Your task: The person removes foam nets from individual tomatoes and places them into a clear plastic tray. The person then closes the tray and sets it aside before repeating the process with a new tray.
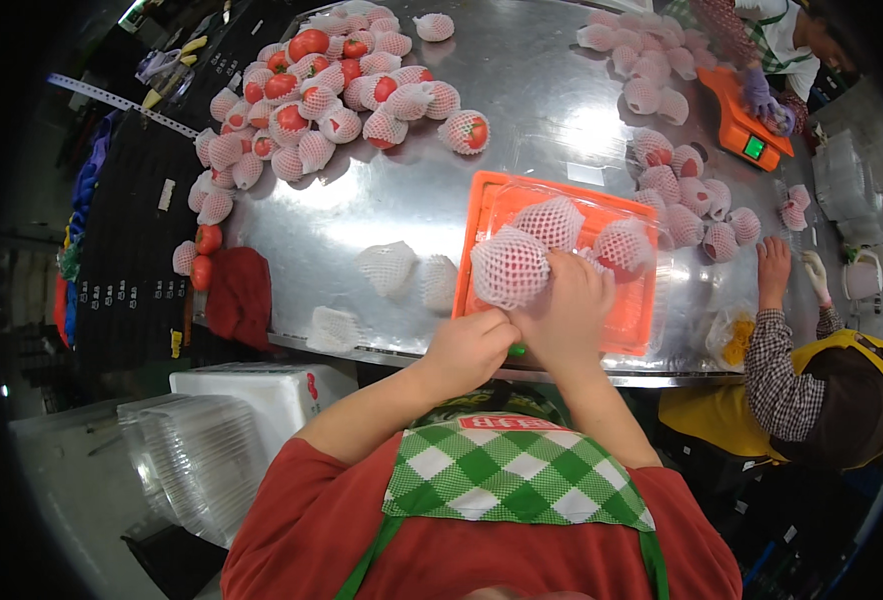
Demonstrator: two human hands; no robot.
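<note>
An orange tray-like base point(481, 200) lies before me near the table's front edge, and a clear plastic box point(645, 300) rests on it. In the box are several tomatoes in white foam nets point(510, 267). My right hand point(567, 312) reaches over the box's near side, fingers curled beside the netted tomatoes; its grip is hidden. My left hand point(469, 350) is closed by the near left corner, fingertips pinched close to my right thumb. What it pinches cannot be made out. A small green patch point(517, 350) shows between my hands. Loose foam nets point(386, 268) lie left of the box.
Netted tomatoes point(311, 105) are heaped at the far left; further groups point(696, 195) lie right. A dark red cloth point(238, 297) hangs at the left edge. An orange scale point(741, 120) stands far right beside one co-worker; another person's hand point(773, 268) rests at the right edge.
</note>
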